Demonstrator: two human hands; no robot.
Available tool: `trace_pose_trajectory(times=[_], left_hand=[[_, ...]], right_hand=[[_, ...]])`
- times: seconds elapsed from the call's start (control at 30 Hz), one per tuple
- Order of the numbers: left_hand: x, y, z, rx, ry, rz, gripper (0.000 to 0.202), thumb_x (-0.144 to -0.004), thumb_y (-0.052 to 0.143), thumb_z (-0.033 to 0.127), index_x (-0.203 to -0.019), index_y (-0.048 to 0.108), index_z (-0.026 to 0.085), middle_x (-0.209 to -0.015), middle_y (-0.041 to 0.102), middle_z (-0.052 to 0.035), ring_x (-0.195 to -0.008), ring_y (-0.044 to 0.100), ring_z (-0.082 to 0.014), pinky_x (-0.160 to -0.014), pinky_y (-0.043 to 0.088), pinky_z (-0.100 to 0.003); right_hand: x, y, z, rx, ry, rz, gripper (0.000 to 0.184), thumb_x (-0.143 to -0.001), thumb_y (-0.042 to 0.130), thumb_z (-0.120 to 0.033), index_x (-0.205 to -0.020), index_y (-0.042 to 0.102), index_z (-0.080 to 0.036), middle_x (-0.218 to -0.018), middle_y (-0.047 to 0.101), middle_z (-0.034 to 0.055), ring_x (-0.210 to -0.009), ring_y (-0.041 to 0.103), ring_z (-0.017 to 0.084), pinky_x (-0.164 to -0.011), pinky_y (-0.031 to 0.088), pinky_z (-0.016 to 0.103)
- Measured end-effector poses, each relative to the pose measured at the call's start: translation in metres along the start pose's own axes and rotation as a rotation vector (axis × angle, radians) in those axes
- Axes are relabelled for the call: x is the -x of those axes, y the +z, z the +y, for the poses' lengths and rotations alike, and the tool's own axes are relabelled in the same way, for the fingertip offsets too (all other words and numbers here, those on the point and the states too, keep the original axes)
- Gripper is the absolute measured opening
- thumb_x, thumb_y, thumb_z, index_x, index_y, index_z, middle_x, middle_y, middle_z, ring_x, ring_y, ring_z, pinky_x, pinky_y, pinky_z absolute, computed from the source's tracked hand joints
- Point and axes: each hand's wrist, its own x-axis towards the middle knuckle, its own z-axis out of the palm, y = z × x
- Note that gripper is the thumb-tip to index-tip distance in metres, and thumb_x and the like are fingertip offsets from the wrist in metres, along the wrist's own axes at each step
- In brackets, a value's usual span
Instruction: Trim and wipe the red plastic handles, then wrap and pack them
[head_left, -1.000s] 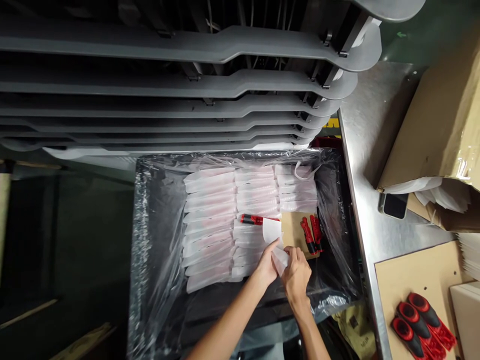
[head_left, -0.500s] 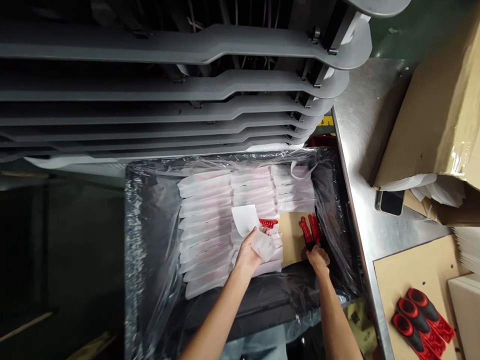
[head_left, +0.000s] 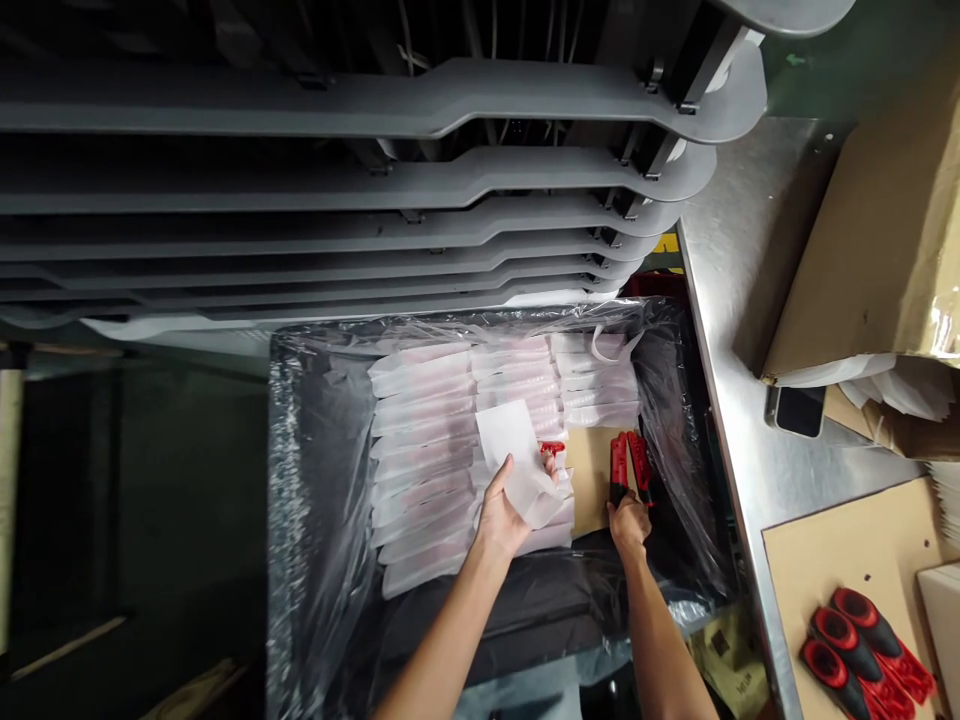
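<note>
Since earlier frame, right hand (head_left: 628, 527) has shifted right, hands now well apart. Left of cardboard sheet (head_left: 591, 482): stacked plastic-bagged packs (head_left: 424, 440); left hand (head_left: 501, 522) pinching white paper (head_left: 508, 436) and clear plastic sleeve (head_left: 534, 497), red tool handle (head_left: 553, 450) just beyond. At sheet's right end: right hand closed around red-black tool handles (head_left: 621, 470).

Red-and-black handles (head_left: 628, 470) against tan cardboard (head_left: 591, 480); white sheet (head_left: 508, 435), pinkish-white sleeves (head_left: 424, 430).

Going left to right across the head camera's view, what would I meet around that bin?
Clear plastic liner → pale bagged packs → left hand → right hand → stainless steel table → cardboard box
</note>
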Motion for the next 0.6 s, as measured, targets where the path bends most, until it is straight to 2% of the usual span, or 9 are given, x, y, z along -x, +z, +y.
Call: trace_pose_trajectory(times=[0.1, 0.2, 0.27, 0.3, 0.37, 0.43, 0.47, 0.6], left_hand=[[-0.005, 0.003, 0.001, 0.007, 0.013, -0.028, 0.034, -0.097, 0.046, 0.029, -0.118, 0.061, 0.007, -0.087, 0.074, -0.0129, -0.078, 0.072, -0.022, -0.083, 0.059, -0.037], [-0.015, 0.005, 0.001, 0.012, 0.028, -0.059, 0.031, -0.096, 0.047, 0.027, -0.116, 0.062, 0.01, -0.085, 0.074, -0.0102, -0.08, 0.072, -0.021, -0.084, 0.059, -0.036], [-0.021, 0.006, -0.002, 0.007, 0.031, -0.082, 0.029, -0.094, 0.049, 0.028, -0.115, 0.063, 0.012, -0.085, 0.073, -0.009, -0.08, 0.072, -0.0205, -0.084, 0.059, -0.035], [-0.024, 0.006, -0.004, 0.0, 0.028, -0.094, 0.029, -0.094, 0.05, 0.028, -0.114, 0.064, 0.012, -0.085, 0.073, -0.0089, -0.079, 0.072, -0.0203, -0.084, 0.059, -0.034], [-0.026, 0.007, -0.01, -0.016, 0.016, -0.115, 0.03, -0.093, 0.051, 0.031, -0.112, 0.064, 0.011, -0.084, 0.073, -0.0091, -0.078, 0.072, -0.02, -0.084, 0.058, -0.033], [-0.026, 0.007, -0.017, -0.039, -0.007, -0.134, 0.034, -0.093, 0.051, 0.034, -0.113, 0.064, 0.01, -0.085, 0.073, -0.0102, -0.08, 0.072, -0.0217, -0.086, 0.058, -0.034], [-0.024, 0.006, -0.02, -0.054, -0.022, -0.142, 0.036, -0.093, 0.051, 0.035, -0.115, 0.064, 0.01, -0.087, 0.074, -0.011, -0.082, 0.073, -0.023, -0.087, 0.058, -0.036], [-0.015, 0.002, -0.031, -0.118, -0.095, -0.154, 0.038, -0.094, 0.049, 0.036, -0.12, 0.064, 0.012, -0.092, 0.075, -0.0124, -0.088, 0.073, -0.0256, -0.087, 0.059, -0.037]], right_hand=[[0.032, -0.021, -0.003, -0.373, -0.01, -0.127, 0.046, -0.096, 0.05, -0.057, -0.105, 0.063, -0.014, -0.093, 0.067, 0.0064, -0.075, 0.063, 0.015, -0.069, 0.053, 0.032], [0.097, -0.037, 0.001, -0.725, -0.073, -0.286, 0.072, -0.086, 0.038, -0.08, -0.094, 0.066, -0.015, -0.082, 0.067, 0.0087, -0.057, 0.053, 0.013, -0.053, 0.044, 0.027], [0.148, -0.041, 0.004, -0.937, -0.109, -0.388, 0.081, -0.073, 0.043, -0.091, -0.097, 0.067, -0.017, -0.08, 0.066, 0.0082, -0.049, 0.044, 0.01, -0.045, 0.037, 0.026], [0.17, -0.04, 0.005, -1.105, -0.111, -0.473, 0.081, -0.07, 0.048, -0.091, -0.098, 0.068, -0.018, -0.076, 0.064, 0.0065, -0.045, 0.039, 0.009, -0.042, 0.033, 0.024], [0.203, -0.034, 0.004, -1.553, -0.077, -0.757, 0.072, -0.066, 0.066, -0.081, -0.103, 0.07, -0.018, -0.071, 0.062, 0.0039, -0.041, 0.03, 0.005, -0.038, 0.024, 0.022], [0.218, -0.027, -0.001, -1.872, -0.03, -0.981, 0.062, -0.067, 0.076, -0.068, -0.103, 0.071, -0.018, -0.068, 0.06, 0.001, -0.037, 0.024, 0.002, -0.034, 0.017, 0.019], [0.219, -0.025, -0.005, -1.942, -0.013, -1.047, 0.057, -0.069, 0.077, -0.065, -0.1, 0.072, -0.018, -0.067, 0.059, -0.0005, -0.037, 0.021, 0.001, -0.033, 0.015, 0.018], [0.207, -0.029, -0.019, -2.031, 0.021, -1.211, 0.048, -0.07, 0.082, -0.057, -0.091, 0.07, -0.016, -0.068, 0.054, -0.0041, -0.039, 0.02, -0.003, -0.032, 0.014, 0.012]])
